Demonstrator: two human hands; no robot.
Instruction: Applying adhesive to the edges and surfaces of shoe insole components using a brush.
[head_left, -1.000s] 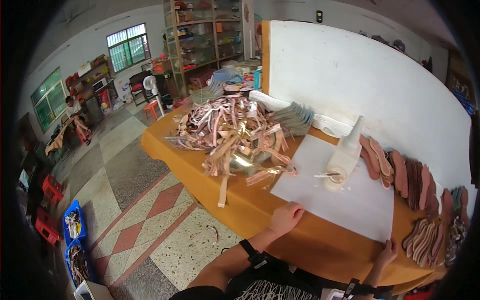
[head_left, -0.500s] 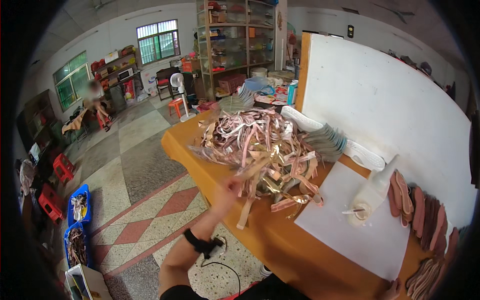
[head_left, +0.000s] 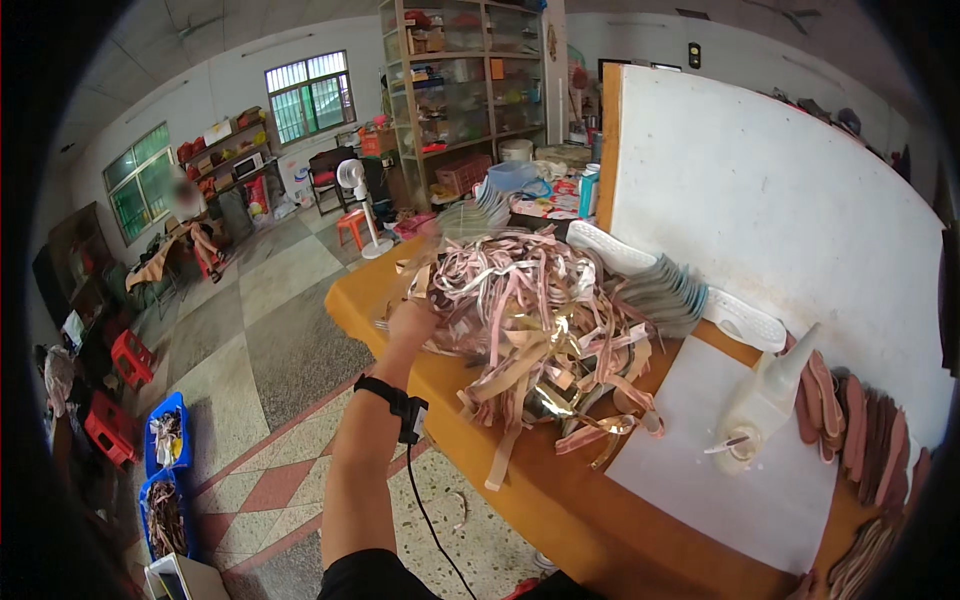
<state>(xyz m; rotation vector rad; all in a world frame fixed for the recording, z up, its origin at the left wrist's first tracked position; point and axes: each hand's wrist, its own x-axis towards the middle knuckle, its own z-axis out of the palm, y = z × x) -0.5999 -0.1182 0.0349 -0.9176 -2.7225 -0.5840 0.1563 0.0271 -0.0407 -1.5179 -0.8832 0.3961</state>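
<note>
Strips (head_left: 515, 285) heaped in a loose, curling tangle on the brown table (head_left: 540, 490), pink and silvery up at twelve o'clock, shiny gold flashing toward six, a flat tan end trailing just past it, and pink ends sprawling at five!

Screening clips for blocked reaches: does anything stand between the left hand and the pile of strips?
Nothing visible does: the left hand is right at the left edge of the pile of strips. Whether it grips any is unclear. The white bottle stands to the pile's right, out of the way.
</note>
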